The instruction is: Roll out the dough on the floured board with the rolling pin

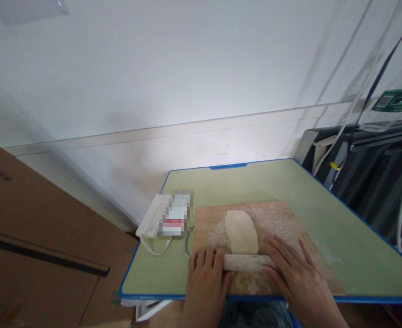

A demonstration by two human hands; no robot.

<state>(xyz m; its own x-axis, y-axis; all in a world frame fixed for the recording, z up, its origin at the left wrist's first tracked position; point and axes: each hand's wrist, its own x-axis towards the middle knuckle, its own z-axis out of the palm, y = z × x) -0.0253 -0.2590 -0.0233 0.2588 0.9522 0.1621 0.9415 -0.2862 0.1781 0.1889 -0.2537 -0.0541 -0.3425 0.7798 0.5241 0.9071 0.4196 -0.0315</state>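
A flour-dusted rolling pin [246,263] lies crosswise near the front of a wooden board [207,216]. Its far side touches the near edge of a flat, oblong piece of dough [241,230]. My left hand [206,273] is on the pin's left end, fingers bent over it. Over the right end rests my right hand [289,269], its thumb on the near side and its longer fingers reaching forward past the pin. Both hands cover the pin's ends, so these are hidden. Loose flour is scattered on the board around the dough.
The board sits on a pale green table [323,218] with a blue rim. Left of it are a phone [176,214], its screen blurred, and a white box-like device [153,214] with a cable. A brown carton [43,237] stands left; dark panels [385,164] and hanging cords are right.
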